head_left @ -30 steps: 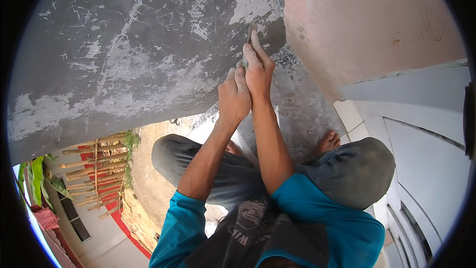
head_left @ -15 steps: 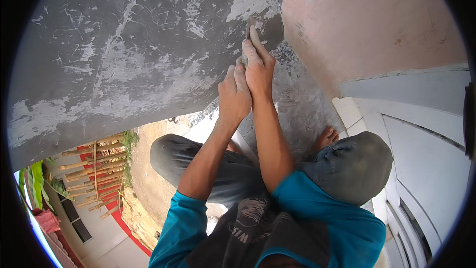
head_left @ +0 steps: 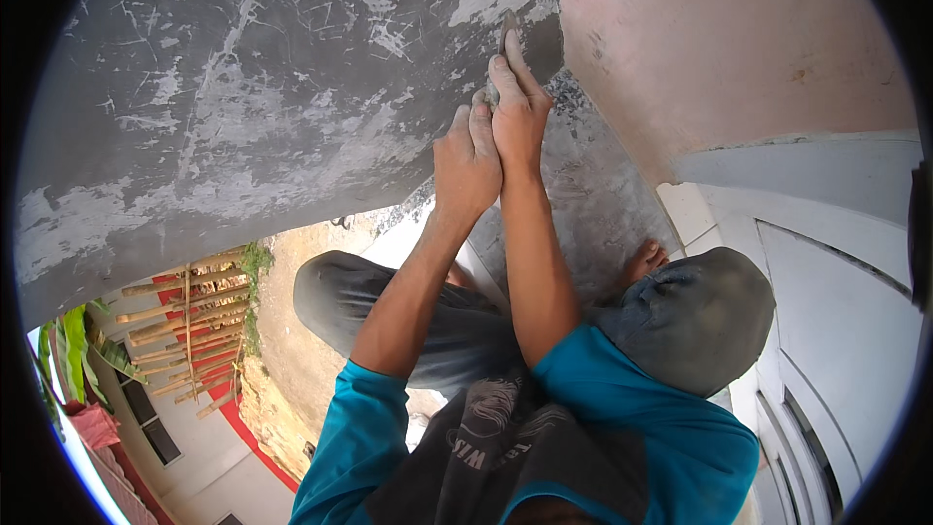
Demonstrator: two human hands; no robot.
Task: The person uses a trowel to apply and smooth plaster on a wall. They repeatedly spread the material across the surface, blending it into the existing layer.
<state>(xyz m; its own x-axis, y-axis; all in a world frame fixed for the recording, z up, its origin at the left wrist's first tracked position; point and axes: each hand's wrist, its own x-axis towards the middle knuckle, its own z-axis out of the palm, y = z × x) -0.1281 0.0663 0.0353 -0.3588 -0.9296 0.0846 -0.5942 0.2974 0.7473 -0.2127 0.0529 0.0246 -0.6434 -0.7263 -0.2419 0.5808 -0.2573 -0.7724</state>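
Note:
A thin, dark scraper lies edge-on against the grey, scratched wall, near its right corner. My right hand is closed around it, with the index finger stretched along the blade. Just below and to the left, my left hand is closed and pressed against the right one. Its curled fingers appear to grip the lower end of the same tool, which the hands mostly hide. Pale dust coats the fingers of both hands. Patches of lighter grey show on the wall around the blade tip.
A pinkish wall meets the grey one at the right, with a white door lower down. My bent knees and a bare foot are over the speckled grey floor. Wooden poles stand outside at the lower left.
Both hands and the scraper have shifted slightly up and to the right along the wall. The grip looks the same, and the view has moved a little too.

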